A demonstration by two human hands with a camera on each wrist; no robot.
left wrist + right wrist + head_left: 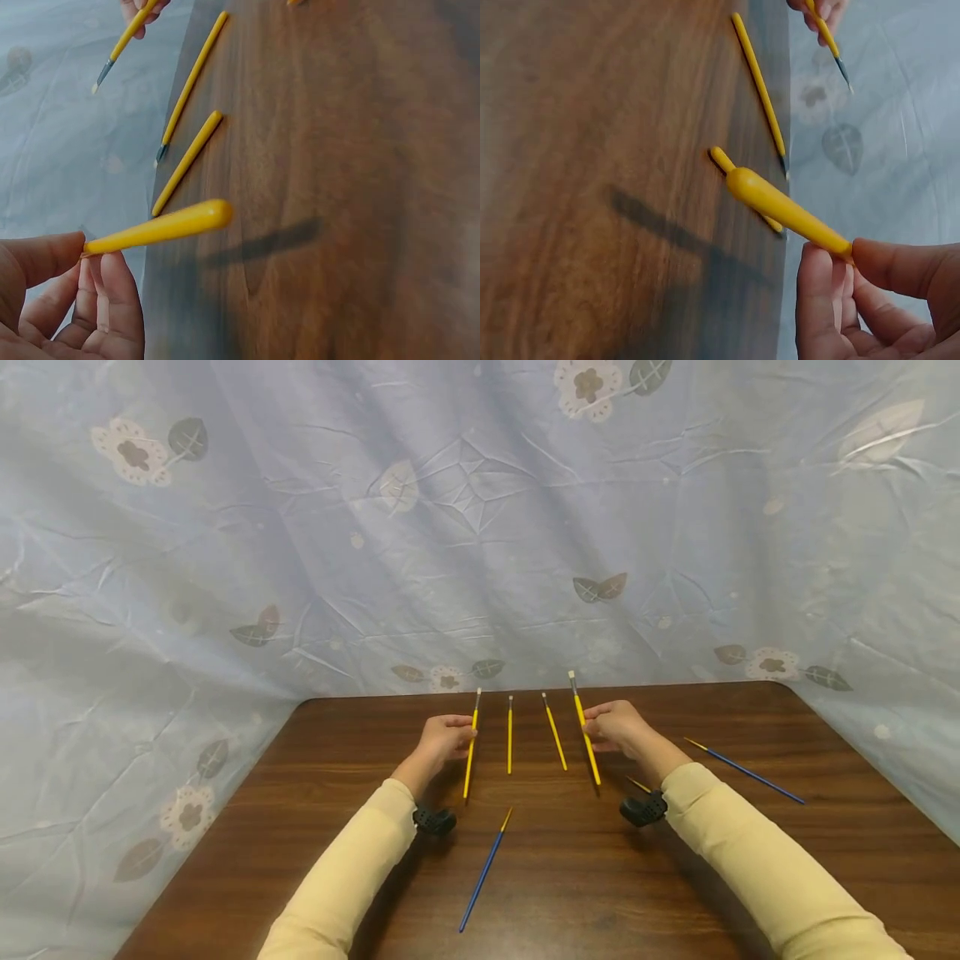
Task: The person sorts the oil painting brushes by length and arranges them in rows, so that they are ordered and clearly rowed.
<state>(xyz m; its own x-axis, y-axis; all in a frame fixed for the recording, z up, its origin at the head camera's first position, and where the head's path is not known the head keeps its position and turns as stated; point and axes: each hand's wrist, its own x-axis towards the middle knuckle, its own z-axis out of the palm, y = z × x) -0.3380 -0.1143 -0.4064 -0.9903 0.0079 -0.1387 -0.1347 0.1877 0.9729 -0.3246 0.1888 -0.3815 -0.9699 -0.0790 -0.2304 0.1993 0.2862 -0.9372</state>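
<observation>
From where I stand, the person's left hand (442, 739) pinches a yellow-handled brush (470, 758) between thumb and fingers, holding it above the brown table (592, 877), its shadow falling apart from it. Its bristles point away, towards the patterned cloth (465, 552), and its handle end comes back towards the person; the long axis leans a little rightward at the far end.

The right hand (621, 729) pinches a thicker-looking yellow brush (589, 745), also raised, bristles away and leaning leftward (so the pair draw slightly together at the far end).

Between the hands, a straight-lying yellow brush (510, 739) and a slanted yellow brush (556, 737) rest on the wood, bristles towards the cloth.

Nearer the person, a blue brush (483, 877) points away and rightward. At the right, another blue brush (750, 771) points away and leftward. A tan brush tip (638, 784) peeks out beside the right wrist.
</observation>
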